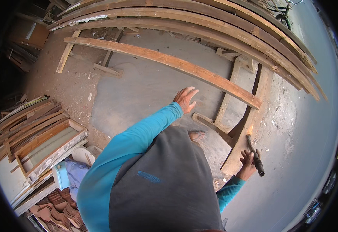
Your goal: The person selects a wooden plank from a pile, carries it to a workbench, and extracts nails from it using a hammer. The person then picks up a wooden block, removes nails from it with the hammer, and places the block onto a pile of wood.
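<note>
My left hand (185, 99) is in the air over the grey floor with its fingers apart and nothing in it. Just beyond it a long reddish-brown wooden beam (169, 60) stretches from the far left to the right, its near end on a wide board. At the right, my right hand (247, 164) holds a dark blowtorch (256, 159) with a bent neck. An orange glow, like a small flame, shows at its tip beside the wide board (236, 152). Part of my right hand's grip is hidden.
Several long planks (200, 25) lie side by side across the far edge. Wooden supports (227, 91) stand beneath the beam. To the left are stacked frames and boards (49, 149), a light blue container (61, 176) and brown tiles (56, 210). A bicycle (283, 17) is partly visible far right.
</note>
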Available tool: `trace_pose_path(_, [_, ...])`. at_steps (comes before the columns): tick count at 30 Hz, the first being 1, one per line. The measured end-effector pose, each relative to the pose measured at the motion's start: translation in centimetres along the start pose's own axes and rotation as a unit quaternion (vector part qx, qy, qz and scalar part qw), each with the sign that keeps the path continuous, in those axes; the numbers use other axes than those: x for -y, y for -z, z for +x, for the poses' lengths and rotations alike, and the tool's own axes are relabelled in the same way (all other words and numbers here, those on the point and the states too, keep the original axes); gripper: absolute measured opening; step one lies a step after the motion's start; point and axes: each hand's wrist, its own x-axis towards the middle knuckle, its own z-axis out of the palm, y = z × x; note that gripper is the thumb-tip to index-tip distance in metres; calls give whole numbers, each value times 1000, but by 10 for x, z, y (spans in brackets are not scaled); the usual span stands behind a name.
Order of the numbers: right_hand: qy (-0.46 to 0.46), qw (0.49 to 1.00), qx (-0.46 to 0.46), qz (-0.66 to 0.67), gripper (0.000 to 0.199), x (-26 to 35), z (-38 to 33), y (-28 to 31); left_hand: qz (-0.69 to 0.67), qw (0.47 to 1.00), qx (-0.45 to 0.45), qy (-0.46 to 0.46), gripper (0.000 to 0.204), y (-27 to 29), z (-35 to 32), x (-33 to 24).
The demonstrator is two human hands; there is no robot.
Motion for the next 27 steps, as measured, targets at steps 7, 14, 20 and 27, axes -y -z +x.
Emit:
trace_pose_path(7, [134, 921, -129, -341, 44, -11, -28, -48, 78, 865, 277, 411, 74, 47, -131, 230])
trace_pose_path(14, [135, 965, -223, 9, 31, 48, -63, -197, 27, 826, 196, 529, 69, 124, -287, 383])
trace_pose_path(20, [106, 972, -27, 206, 36, 98, -89, -346, -71, 830, 1, 553, 60, 150, -304, 381])
trace_pose_path(27, [204, 945, 215, 135, 32, 143, -102, -466, -180, 812, 3, 555, 54, 114, -344, 375])
